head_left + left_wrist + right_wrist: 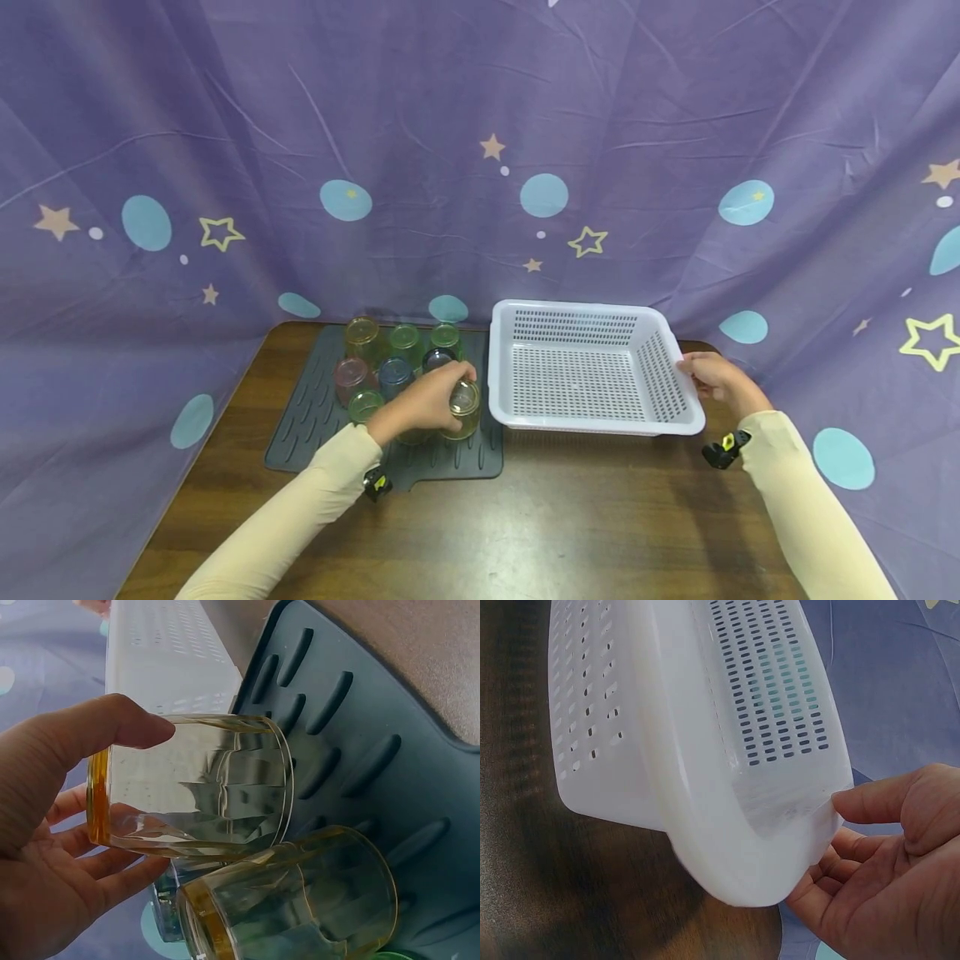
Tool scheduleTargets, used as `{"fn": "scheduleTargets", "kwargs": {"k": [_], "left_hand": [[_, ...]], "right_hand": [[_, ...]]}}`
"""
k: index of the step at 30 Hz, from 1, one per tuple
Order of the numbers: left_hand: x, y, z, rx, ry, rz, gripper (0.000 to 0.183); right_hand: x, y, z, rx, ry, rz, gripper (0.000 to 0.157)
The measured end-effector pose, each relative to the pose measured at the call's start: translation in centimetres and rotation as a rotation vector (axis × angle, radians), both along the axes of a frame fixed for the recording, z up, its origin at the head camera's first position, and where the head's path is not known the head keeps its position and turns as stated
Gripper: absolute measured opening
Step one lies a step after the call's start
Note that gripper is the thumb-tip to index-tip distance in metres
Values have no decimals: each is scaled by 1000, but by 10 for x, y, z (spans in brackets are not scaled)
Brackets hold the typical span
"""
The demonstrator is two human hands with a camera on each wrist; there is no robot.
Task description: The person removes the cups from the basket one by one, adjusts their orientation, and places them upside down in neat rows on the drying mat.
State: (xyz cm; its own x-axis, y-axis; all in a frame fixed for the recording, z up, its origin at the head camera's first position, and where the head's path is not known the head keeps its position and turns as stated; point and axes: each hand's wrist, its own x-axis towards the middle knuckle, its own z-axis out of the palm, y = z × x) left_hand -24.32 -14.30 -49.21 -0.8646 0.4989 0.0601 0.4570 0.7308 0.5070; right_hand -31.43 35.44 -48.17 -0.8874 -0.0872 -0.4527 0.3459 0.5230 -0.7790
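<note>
My left hand holds a clear amber-tinted drinking glass by its base, thumb on one side and fingers on the other. In the left wrist view this glass is upside down, its rim toward the dark drying mat; whether it touches the mat I cannot tell. Another amber glass stands close beside it. At the right, my right hand pinches the rim of a white plastic basket, thumb on top and fingers underneath, as the right wrist view shows at the basket's rounded corner.
Several more upturned glasses stand on the grey mat, among them a pink one, a blue one and a green one. Basket and mat sit side by side on a brown wooden table. A purple curtain hangs behind.
</note>
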Motion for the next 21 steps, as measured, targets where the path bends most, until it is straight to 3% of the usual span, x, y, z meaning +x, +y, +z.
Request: {"fn": "scheduleTargets", "kwargs": {"k": [11, 21], "left_hand": [[-1, 2, 2, -106, 15, 0, 74], [-4, 6, -3, -141, 24, -16, 73]], "right_hand": [[1, -1, 1, 4, -6, -7, 51], [2, -2, 2, 0, -5, -8, 49]]}}
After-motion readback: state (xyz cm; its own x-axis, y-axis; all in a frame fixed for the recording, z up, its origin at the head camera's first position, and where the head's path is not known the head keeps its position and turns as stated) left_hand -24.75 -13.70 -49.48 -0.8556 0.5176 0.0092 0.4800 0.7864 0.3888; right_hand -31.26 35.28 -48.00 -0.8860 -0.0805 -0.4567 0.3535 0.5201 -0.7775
